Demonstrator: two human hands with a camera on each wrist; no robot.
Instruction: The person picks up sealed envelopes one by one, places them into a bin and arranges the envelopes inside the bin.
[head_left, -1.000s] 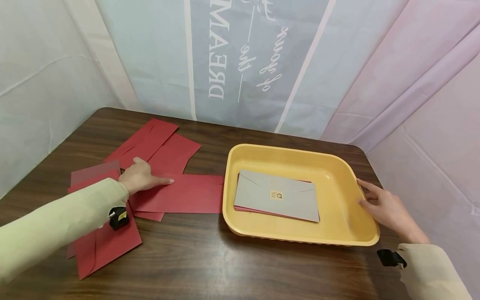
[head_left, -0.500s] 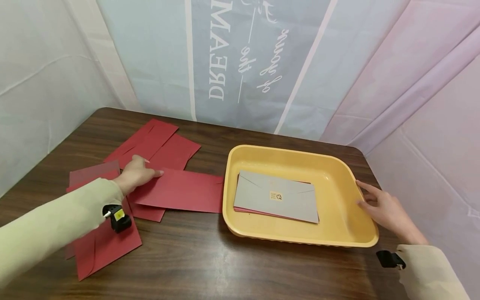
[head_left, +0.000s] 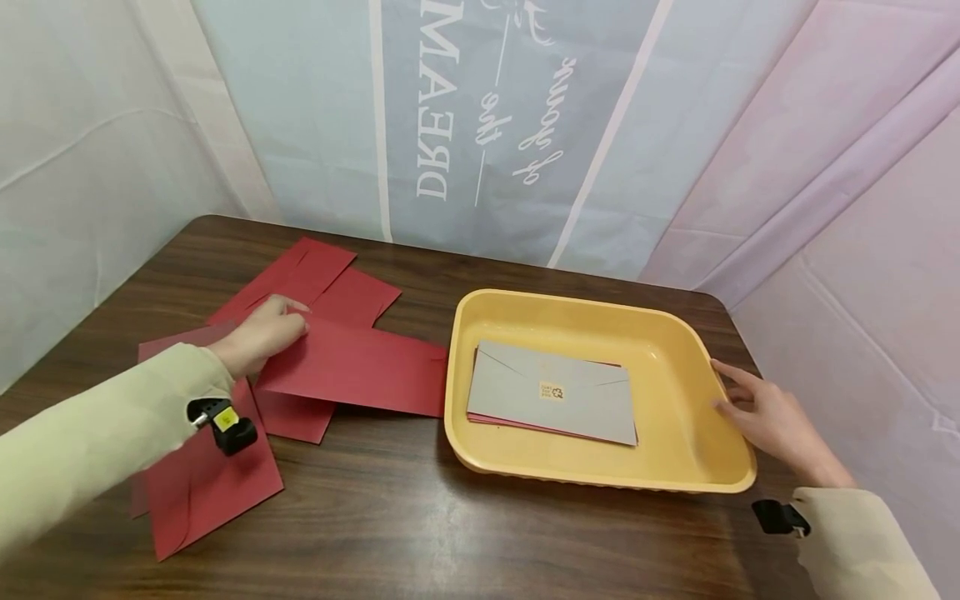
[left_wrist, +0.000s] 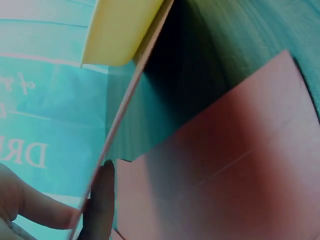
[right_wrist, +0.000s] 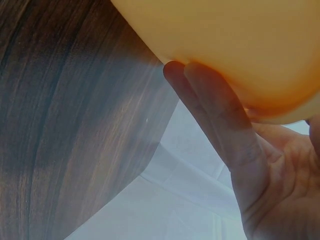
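My left hand (head_left: 262,335) pinches the near-left end of a red envelope (head_left: 367,362), fingers and thumb on opposite faces of it in the left wrist view. That envelope is tilted up off the table, seen edge-on (left_wrist: 122,112), its far end right at the basin's left wall. Below it lies another red envelope (left_wrist: 225,165). At the right, my right hand (head_left: 776,425) holds the rim of a yellow plastic basin (head_left: 675,400), thumb over the edge and fingers (right_wrist: 215,100) against the outer wall. Inside the basin, a grey envelope (head_left: 551,392) with a gold sticker tops some red ones.
More red envelopes (head_left: 363,296) overlap at the back left. Others (head_left: 217,492) lie under my left forearm, toward the front left. The dark wooden table (head_left: 420,533) ends at a printed cloth backdrop (head_left: 510,125), with pale cloth on both sides.
My left hand has drawn back to the left and risen, lifting the red envelope's near edge off those beneath. My right hand and the basin have hardly moved.
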